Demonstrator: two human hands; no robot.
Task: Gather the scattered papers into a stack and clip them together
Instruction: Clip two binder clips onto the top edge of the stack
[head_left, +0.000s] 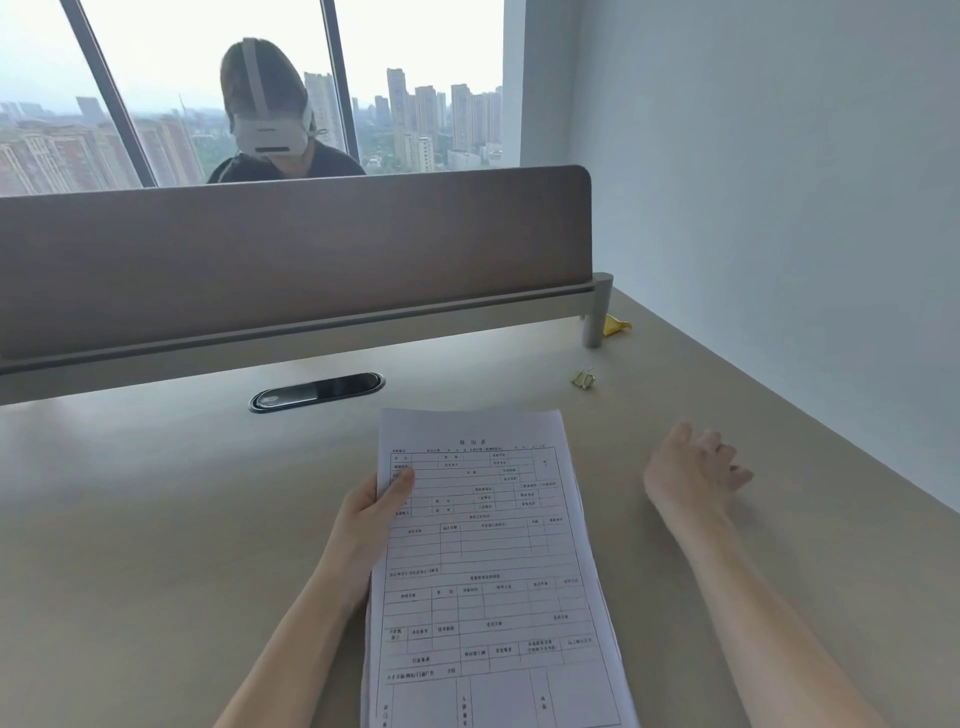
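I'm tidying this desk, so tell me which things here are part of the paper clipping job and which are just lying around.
For the job:
- stack of papers, held by the left hand
- gold binder clip, lying past the empty right hand

Just lying about:
- yellow scrap by the divider post
- black cable grommet in the desk

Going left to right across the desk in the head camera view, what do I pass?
Cable grommet → left hand gripping the paper stack's left edge → paper stack → binder clip → right hand, open and empty.
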